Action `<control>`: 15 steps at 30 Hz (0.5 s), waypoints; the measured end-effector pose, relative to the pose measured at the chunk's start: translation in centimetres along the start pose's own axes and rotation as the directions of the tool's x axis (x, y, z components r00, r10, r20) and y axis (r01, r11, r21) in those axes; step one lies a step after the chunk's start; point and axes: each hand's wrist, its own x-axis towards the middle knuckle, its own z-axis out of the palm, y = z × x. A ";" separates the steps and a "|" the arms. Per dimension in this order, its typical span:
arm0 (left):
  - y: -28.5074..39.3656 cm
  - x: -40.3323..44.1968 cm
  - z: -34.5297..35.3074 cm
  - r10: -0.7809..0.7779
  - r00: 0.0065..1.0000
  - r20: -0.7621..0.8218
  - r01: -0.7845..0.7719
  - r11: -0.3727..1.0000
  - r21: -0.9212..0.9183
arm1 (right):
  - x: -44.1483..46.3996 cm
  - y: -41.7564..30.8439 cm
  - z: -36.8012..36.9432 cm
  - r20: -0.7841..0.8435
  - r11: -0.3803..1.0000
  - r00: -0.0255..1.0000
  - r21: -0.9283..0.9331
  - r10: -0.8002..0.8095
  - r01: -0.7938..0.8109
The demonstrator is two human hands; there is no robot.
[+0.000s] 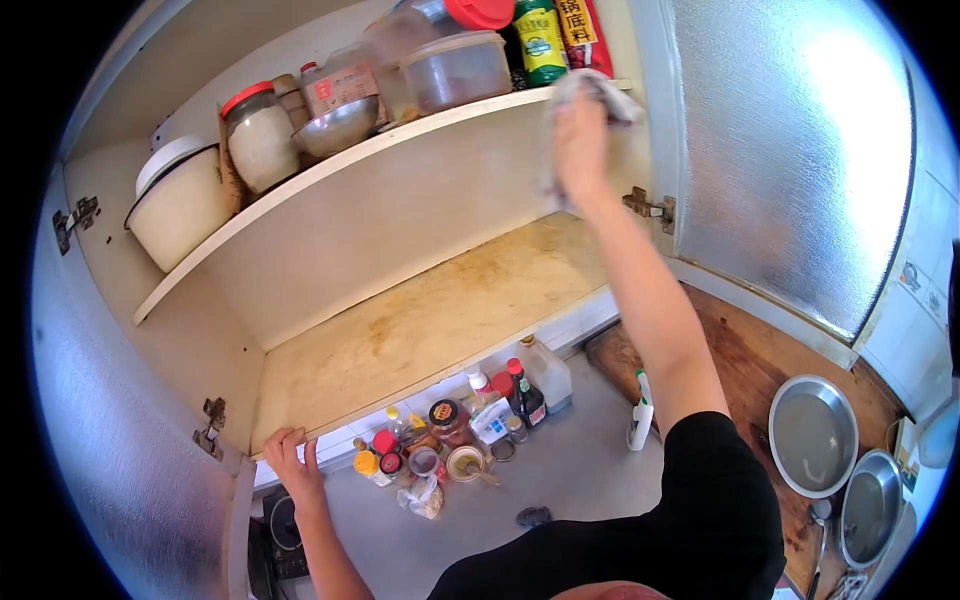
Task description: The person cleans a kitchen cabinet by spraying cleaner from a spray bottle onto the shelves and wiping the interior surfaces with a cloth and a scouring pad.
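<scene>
My right hand point(582, 145) is raised to the right end of the cabinet's upper shelf point(400, 130), its fingers closed on a grey-white cloth point(605, 97). The cloth lies against the shelf's front edge, below a green bottle point(540, 40) and a red packet point(583, 35); motion blurs it slightly. At the lower left, my left hand point(291, 460) rests on the front edge of the cabinet's bottom board point(400, 310), fingers apart and holding nothing. Brownish stains mark that board.
The upper shelf holds a white pot point(185, 205), a red-lidded jar point(260, 140), a metal bowl point(338, 127) and plastic containers point(455, 72). Frosted doors stand open on both sides. Below are bottles and jars point(450, 422), a spray bottle point(640, 412) and metal basins point(813, 436).
</scene>
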 end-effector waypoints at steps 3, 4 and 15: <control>0.3 0.0 0.1 -0.010 1.000 0.009 0.009 1.000 0.006 | -2.2 -5.2 0.1 0.115 0.983 0.977 -0.030 -0.179 0.184; 0.3 -0.1 0.2 -0.004 1.000 0.015 0.004 1.000 0.005 | -1.8 -4.9 -0.5 0.218 0.986 0.968 -0.076 -0.126 0.146; 0.3 0.0 0.1 0.004 1.000 0.014 -0.004 1.000 0.008 | -1.5 -2.5 0.0 -0.019 0.981 0.990 -0.139 -0.141 0.138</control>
